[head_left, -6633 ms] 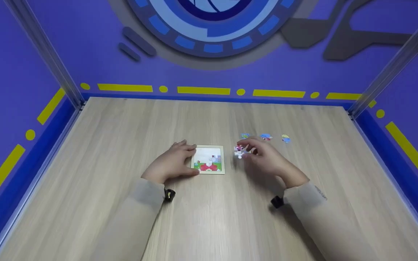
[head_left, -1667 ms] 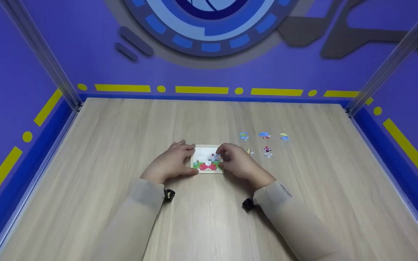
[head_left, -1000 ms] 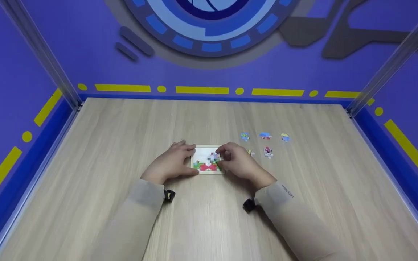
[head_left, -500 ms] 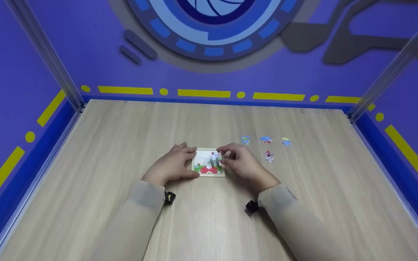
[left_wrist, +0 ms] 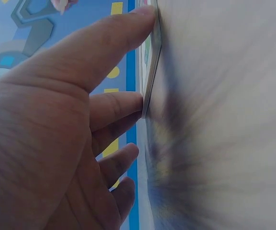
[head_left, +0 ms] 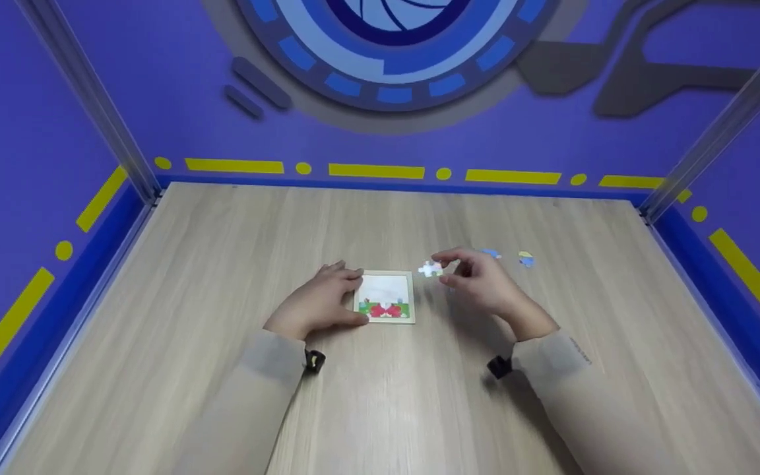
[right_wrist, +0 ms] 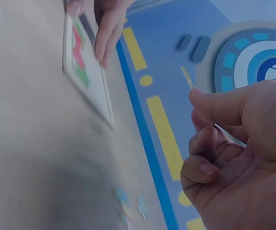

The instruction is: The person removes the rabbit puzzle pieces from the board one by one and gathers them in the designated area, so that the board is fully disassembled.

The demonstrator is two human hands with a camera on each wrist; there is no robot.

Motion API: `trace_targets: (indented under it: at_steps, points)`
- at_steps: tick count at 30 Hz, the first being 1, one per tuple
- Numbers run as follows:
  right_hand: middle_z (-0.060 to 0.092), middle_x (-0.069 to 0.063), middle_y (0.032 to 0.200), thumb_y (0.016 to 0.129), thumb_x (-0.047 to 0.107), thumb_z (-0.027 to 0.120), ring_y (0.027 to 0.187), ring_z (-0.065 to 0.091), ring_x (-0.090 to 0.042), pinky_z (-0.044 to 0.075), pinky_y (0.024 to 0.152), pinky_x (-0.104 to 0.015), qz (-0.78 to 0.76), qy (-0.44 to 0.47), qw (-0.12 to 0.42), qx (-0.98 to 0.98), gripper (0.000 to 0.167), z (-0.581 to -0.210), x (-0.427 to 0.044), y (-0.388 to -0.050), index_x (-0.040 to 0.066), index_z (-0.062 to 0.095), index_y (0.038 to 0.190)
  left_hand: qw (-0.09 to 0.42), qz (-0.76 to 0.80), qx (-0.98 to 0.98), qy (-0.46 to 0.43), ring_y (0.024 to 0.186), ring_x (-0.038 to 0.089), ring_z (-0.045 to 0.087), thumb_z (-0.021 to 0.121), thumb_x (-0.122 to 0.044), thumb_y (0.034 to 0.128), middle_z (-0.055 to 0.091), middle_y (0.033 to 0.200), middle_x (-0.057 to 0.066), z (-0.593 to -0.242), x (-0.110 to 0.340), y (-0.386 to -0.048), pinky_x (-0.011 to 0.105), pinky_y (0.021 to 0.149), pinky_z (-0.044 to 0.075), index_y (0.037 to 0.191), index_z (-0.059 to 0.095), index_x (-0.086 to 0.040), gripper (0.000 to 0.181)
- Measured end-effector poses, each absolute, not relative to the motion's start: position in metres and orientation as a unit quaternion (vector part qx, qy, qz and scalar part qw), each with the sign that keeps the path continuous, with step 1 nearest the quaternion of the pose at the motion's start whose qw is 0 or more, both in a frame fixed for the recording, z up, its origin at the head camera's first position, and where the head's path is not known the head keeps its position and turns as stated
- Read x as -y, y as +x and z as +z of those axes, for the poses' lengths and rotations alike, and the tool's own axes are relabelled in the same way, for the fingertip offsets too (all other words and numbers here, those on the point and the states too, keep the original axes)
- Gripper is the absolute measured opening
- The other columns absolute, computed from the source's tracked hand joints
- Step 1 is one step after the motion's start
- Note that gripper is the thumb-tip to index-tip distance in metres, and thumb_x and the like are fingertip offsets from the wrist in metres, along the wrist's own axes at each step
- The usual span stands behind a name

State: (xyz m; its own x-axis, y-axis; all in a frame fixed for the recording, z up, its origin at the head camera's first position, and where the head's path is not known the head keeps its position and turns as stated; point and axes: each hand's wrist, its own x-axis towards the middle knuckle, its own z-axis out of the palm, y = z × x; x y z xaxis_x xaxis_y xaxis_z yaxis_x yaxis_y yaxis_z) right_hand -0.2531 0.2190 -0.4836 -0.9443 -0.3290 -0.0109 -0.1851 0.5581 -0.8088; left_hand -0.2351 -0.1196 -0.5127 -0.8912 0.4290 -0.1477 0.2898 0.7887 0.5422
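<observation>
A square puzzle frame lies flat on the table, its bottom row filled with red and green pieces and a white area above. My left hand holds the frame's left side, thumb at the lower corner and fingers at the upper one; the left wrist view shows the thumb against its edge. To the right of the frame, my right hand pinches a pale puzzle piece between thumb and fingers, raised off the table. In the right wrist view that piece appears edge-on.
Beyond the right hand lie a blue piece, partly covered, and a yellow-and-blue piece. Loose pieces also show blurred in the right wrist view. Blue-purple panels stand at the table's back and sides.
My right hand has moved right, away from the frame, carrying the pale piece out of its right side. The left hand keeps its hold on the frame. The head view has shifted slightly.
</observation>
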Motion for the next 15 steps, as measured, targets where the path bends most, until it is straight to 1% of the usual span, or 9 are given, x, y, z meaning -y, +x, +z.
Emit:
trace_targets:
  at_steps: [5,9,12,14,15]
  points:
    - [0.073,-0.015,0.132,0.109,0.011,0.075,0.089,0.060,-0.018,0.053,0.069,-0.022,-0.430,-0.150,0.077,-0.887,0.039,-0.478,-0.244,-0.257,0.013,0.073,0.148,0.131,0.263,-0.937,0.191,0.178,0.038,0.023,0.092,-0.042,0.0954,0.047,0.181,0.005,-0.512,0.119,-0.235,0.054,0.146,0.022,0.166,0.055,-0.005,0.088]
    - [0.073,-0.017,0.132,0.109,0.011,0.075,0.084,0.058,-0.014,0.051,0.066,-0.021,-0.434,-0.155,0.079,-0.884,0.040,-0.474,-0.265,-0.259,0.009,0.073,0.149,0.129,0.264,-0.935,0.196,0.178,0.037,0.024,0.092,-0.041,0.0956,0.048,0.181,0.006,-0.514,0.119,-0.235,0.053,0.146,0.024,0.166,0.055,-0.004,0.087]
    - [0.074,-0.019,0.128,0.109,0.011,0.076,0.083,0.058,-0.012,0.050,0.064,-0.020,-0.438,-0.151,0.081,-0.883,0.041,-0.474,-0.281,-0.260,0.007,0.073,0.149,0.130,0.265,-0.935,0.196,0.178,0.037,0.024,0.092,-0.041,0.0956,0.048,0.181,0.005,-0.515,0.120,-0.236,0.053,0.146,0.025,0.166,0.056,-0.004,0.087]
    - [0.074,-0.017,0.126,0.108,0.012,0.077,0.083,0.059,-0.011,0.050,0.065,-0.020,-0.441,-0.144,0.084,-0.882,0.041,-0.474,-0.292,-0.260,0.007,0.073,0.149,0.131,0.264,-0.936,0.194,0.178,0.036,0.024,0.092,-0.042,0.0958,0.047,0.181,0.004,-0.516,0.120,-0.237,0.053,0.146,0.025,0.166,0.056,-0.004,0.087]
    - [0.075,-0.017,0.123,0.108,0.013,0.078,0.083,0.059,-0.010,0.049,0.065,-0.020,-0.441,-0.139,0.085,-0.882,0.041,-0.475,-0.297,-0.261,0.007,0.073,0.148,0.131,0.264,-0.936,0.193,0.178,0.036,0.024,0.092,-0.042,0.0957,0.047,0.181,0.004,-0.516,0.120,-0.237,0.053,0.146,0.025,0.166,0.056,-0.004,0.087]
